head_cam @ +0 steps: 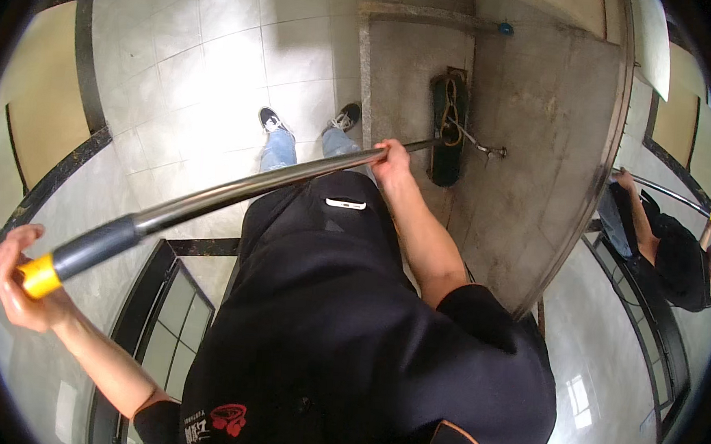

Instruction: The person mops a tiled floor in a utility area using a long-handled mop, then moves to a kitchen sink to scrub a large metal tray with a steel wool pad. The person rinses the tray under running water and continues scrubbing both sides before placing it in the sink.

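A long metal mop pole slants across in front of my body. My left hand is cupped loosely around its yellow end cap, just past the dark grey grip sleeve. My right hand is closed around the pole further along, in front of my right thigh. Beyond that hand the pole runs to what looks like a flat dark green mop head with a yellowish wire frame. It lies in a low stone-edged basin at the right; the exact joint is hard to make out.
A metal tap juts from the stained wall over the basin. A small blue object sits on the basin's far edge. My shoes stand on pale floor tiles beside the curb. A mirror at the right reflects me.
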Demonstrator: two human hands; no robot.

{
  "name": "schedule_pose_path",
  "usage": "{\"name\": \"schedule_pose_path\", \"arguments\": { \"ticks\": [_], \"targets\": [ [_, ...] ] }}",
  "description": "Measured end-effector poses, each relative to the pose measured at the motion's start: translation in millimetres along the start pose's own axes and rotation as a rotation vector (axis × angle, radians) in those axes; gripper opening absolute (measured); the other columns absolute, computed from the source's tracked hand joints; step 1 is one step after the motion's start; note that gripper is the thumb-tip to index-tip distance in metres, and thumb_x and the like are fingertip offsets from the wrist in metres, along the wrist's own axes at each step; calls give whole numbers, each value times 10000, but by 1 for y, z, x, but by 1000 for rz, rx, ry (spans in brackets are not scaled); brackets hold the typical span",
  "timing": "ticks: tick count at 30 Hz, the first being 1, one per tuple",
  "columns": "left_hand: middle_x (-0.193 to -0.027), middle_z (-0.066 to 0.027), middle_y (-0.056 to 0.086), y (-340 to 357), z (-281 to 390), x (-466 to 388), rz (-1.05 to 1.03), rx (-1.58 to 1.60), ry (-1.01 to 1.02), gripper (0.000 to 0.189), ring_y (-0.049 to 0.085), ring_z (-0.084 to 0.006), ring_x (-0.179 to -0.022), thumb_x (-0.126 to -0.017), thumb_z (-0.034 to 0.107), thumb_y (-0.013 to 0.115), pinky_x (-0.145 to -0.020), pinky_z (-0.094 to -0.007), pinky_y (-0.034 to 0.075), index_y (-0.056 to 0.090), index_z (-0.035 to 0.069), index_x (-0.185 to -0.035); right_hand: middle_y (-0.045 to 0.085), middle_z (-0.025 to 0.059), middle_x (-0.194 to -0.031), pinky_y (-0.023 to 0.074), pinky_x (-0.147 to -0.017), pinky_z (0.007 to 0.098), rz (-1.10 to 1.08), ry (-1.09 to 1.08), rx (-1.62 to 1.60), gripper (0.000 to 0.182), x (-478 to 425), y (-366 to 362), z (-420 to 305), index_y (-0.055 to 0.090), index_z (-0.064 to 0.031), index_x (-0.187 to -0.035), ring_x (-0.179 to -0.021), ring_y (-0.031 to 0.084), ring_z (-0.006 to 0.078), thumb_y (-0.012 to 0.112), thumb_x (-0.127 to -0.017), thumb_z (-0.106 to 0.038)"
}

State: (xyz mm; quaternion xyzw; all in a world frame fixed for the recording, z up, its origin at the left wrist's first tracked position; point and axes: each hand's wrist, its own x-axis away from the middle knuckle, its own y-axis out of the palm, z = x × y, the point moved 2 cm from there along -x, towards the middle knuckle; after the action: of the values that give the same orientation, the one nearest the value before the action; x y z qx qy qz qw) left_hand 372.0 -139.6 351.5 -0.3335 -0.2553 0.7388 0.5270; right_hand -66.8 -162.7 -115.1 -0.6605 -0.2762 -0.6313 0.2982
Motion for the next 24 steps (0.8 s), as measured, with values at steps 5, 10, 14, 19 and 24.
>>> {"name": "schedule_pose_path", "arguments": {
  "ticks": [5,10,14,19,24],
  "targets": [
    [-884,-215,577,-33,-24,24,319,20,-236,334,572,-332,-769,-897,176,331,-732,-419,494,549,-65,-975,457,60,-561,464,-522,342,-44,147,-37,82,3,19,14,429,-55,-663,-508,485,195,465,-732,-30],
    [-853,-235,554,75,21,35,166,290,13,336,558,-320,-678,-909,213,310,-583,-395,494,539,-30,-946,420,51,-570,453,-465,324,58,42,-44,106,-30,5,-27,399,-59,-655,-499,456,184,455,-736,-20],
    [-878,-237,572,-24,-9,22,148,43,50,363,562,-347,-780,-898,188,288,-684,-421,474,545,-56,-977,483,82,-632,398,-453,381,-10,53,-141,55,-43,7,19,449,-59,-729,-548,453,205,450,-778,-84],
    [-855,-222,584,-50,-25,56,476,-123,-267,291,578,-307,-766,-872,119,341,-674,-377,470,534,-93,-922,488,105,-610,451,-520,442,-59,48,104,59,-33,36,30,432,-58,-682,-562,478,237,455,-735,-69],
    [-829,-243,554,57,-9,76,315,203,-64,292,567,-317,-641,-907,186,335,-573,-419,531,515,-41,-875,422,66,-577,474,-593,458,-6,-2,107,148,-97,18,-33,366,-74,-653,-559,457,209,455,-772,-68]
  ]
}}
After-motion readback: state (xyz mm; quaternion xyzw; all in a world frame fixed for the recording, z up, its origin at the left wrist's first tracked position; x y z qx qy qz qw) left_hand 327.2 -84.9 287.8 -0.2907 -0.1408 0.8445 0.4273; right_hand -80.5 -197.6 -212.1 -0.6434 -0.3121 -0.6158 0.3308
